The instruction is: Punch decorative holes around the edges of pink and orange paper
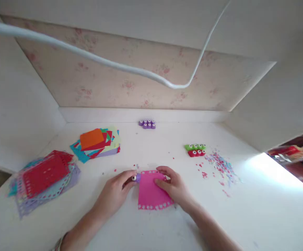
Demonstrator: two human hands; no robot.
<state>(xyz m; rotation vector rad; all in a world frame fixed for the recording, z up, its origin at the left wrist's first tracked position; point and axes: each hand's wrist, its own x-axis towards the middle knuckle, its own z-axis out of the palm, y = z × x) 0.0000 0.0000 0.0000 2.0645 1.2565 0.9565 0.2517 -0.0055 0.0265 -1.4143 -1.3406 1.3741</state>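
A stack of punched sheets is lying near the left edge of the white surface, with a red sheet on top. Farther back, toward the rear left corner, a pile of plain coloured sheets is resting with an orange sheet uppermost. The left hand is gripping a small purple punch between thumb and fingers, at the left side of the pink sheet, near its upper left corner. Near the middle of the rear edge, a group of purple punches is standing in two rows. The pink sheet is lying in the front middle part of the surface, showing punched holes along its upper and lower borders. The right hand is holding the sheet's upper right part, with the thumb pressing on its face and the fingers curving around its edge. Right of centre, green punches are sitting directly behind red punches. Toward the right edge, small paper cutouts are lying scattered beside these punches.
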